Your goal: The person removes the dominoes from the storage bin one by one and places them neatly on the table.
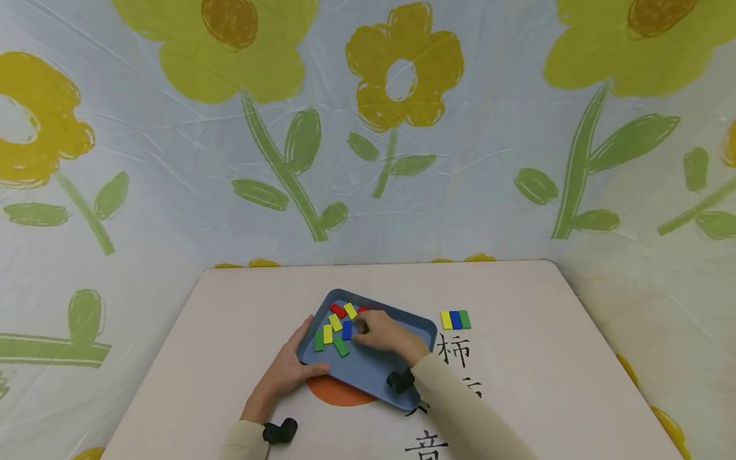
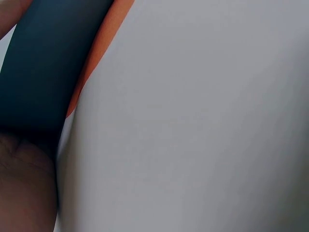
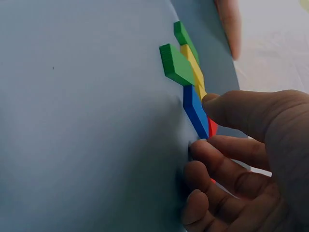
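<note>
A blue-grey tray (image 1: 374, 374) lies slanted on the table. Its left end is in the grip of my left hand (image 1: 287, 364), thumb along the near rim and fingers along the left side. Small flat blocks are gathered in the tray's left part: green (image 1: 319, 340), yellow (image 1: 328, 334), red (image 1: 338, 311) and one blue block (image 1: 347, 329). Over them is my right hand (image 1: 382, 331), its thumb and bent fingers apart beside the blue block. In the right wrist view, the blue block (image 3: 194, 111) lies by the thumb tip, and nothing shows held.
Right of the tray, a yellow block (image 1: 446, 320), a blue one (image 1: 456, 319) and a green one (image 1: 464, 319) stand side by side on the table (image 1: 517, 370). Printed characters and an orange shape (image 1: 342, 391) mark the tabletop. A flowered cloth (image 1: 460, 211) surrounds it.
</note>
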The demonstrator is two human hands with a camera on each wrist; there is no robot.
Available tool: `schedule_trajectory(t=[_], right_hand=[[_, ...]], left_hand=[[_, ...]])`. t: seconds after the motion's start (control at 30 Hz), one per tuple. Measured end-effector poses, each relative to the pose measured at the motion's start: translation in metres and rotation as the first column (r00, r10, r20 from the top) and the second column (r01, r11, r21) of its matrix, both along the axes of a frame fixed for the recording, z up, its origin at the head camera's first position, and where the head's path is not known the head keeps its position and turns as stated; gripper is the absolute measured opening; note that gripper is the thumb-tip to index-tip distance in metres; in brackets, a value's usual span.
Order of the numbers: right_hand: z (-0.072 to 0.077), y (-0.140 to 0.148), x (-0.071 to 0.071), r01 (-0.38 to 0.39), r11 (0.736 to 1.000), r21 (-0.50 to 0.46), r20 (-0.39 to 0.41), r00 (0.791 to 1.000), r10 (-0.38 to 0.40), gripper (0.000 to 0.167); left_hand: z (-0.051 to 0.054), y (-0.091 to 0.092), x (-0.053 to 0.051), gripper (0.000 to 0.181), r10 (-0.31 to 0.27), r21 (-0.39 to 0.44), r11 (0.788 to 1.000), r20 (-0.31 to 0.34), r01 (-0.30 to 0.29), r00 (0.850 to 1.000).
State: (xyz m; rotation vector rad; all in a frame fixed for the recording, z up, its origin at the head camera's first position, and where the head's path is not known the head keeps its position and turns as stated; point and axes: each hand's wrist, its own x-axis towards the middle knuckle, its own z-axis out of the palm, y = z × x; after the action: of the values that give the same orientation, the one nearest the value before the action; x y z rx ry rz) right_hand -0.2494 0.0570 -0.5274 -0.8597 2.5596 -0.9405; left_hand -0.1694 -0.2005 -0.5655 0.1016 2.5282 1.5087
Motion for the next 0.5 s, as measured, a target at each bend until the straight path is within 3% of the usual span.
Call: schedule_trajectory(t=[0.5], right_hand=[[0.0,-0.018,-0.003,0.015,0.999,0.045,0.042,0.999,-0.017,0.044]], left_hand=[[0.0,-0.001,0.001,0.112,-0.003,-0.009,1.0,-0.019,0.003,1.0]])
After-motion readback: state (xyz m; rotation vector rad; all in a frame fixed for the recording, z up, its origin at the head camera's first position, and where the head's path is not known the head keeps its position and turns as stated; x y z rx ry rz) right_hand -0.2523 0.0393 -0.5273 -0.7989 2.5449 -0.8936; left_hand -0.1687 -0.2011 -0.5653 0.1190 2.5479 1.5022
